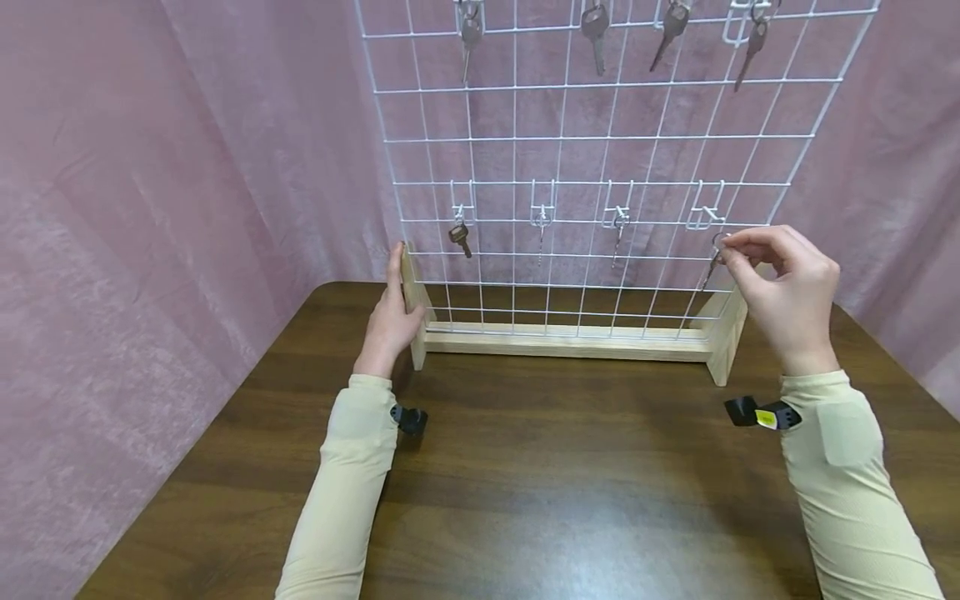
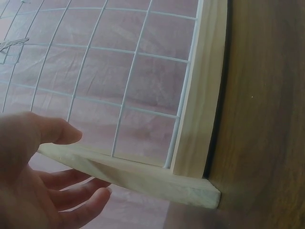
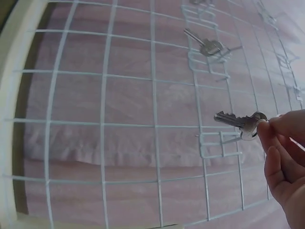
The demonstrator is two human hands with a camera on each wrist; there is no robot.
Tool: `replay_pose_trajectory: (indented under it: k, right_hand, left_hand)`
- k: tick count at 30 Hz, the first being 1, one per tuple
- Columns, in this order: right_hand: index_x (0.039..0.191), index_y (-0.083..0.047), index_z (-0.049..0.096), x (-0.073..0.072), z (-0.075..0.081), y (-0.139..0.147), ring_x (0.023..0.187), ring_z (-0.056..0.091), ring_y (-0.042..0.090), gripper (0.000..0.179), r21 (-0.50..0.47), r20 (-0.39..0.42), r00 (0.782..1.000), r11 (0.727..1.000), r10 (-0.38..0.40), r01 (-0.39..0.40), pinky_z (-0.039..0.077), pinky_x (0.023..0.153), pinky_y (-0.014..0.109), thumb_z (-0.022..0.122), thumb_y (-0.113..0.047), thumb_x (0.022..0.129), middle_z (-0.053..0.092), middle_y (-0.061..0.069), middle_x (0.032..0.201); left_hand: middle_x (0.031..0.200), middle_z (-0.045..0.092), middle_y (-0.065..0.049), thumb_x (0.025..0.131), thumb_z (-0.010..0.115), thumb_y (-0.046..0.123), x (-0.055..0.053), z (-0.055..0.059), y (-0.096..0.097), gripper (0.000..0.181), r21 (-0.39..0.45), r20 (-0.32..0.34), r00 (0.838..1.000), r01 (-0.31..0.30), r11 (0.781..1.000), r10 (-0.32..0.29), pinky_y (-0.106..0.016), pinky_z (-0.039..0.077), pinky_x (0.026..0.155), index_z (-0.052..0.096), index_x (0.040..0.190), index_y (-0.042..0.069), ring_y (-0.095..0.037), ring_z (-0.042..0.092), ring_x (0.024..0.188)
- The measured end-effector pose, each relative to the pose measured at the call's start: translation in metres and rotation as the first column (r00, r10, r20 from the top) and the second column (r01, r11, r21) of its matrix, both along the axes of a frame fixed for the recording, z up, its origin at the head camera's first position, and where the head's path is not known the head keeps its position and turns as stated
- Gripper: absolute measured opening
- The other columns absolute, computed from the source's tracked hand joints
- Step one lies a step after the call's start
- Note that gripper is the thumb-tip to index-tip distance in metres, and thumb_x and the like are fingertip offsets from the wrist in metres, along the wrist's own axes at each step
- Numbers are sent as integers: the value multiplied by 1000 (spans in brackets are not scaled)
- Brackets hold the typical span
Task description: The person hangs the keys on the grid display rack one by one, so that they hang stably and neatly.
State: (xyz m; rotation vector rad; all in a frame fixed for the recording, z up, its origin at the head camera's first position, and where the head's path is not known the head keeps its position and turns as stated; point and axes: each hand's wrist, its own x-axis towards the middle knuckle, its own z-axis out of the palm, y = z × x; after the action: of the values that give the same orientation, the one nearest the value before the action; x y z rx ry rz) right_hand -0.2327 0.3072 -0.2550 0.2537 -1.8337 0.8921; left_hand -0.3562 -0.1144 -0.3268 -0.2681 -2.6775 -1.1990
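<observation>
In the head view, my right hand (image 1: 797, 287) pinches a silver key (image 1: 712, 265) by its ring, just below the lower row's rightmost hook (image 1: 706, 218). The right wrist view shows this key (image 3: 238, 121) with its toothed blade pointing away from the fingertips, beside the white wire hook (image 3: 220, 144). My left hand (image 1: 390, 325) holds the wooden side piece (image 1: 412, 300) of the white wire grid rack (image 1: 567, 136). Up close in the left wrist view, the thumb lies on the inner side of that wooden piece (image 2: 143, 179) and the other fingers on its outer side.
More keys hang from hooks in the lower row, one a brass-coloured key (image 1: 460, 237) at the left. Several keys hang higher, among them a grey key (image 1: 596, 29). The rack stands on a dark wooden table (image 1: 562, 467) before a pink curtain (image 1: 187, 167).
</observation>
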Motion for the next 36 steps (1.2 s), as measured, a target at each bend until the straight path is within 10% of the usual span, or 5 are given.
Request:
replay_pose_trajectory:
  k: [10,36]
  right_hand:
    - [89,-5,76,-9,8,-8,68,64,-7,14,-290,-12,994,951,107,-106,42,61,6,68,4,81,65,-15,83]
    - [98,-2,73,-20,-3,1,73,62,-13,14,-243,149,989,969,0,37,42,64,8,64,-8,88,64,-27,82]
  left_hand:
    - [153,33,-26,90,57,10,1,-2,1,99,-5,0,1000,-1,1000,1,-58,54,79,-11,147,56,-50,60,104]
    - [152,34,-26,91,57,10,-2,1,1,98,-8,-19,1000,4,1000,-4,-58,54,80,-10,148,53,-50,60,104]
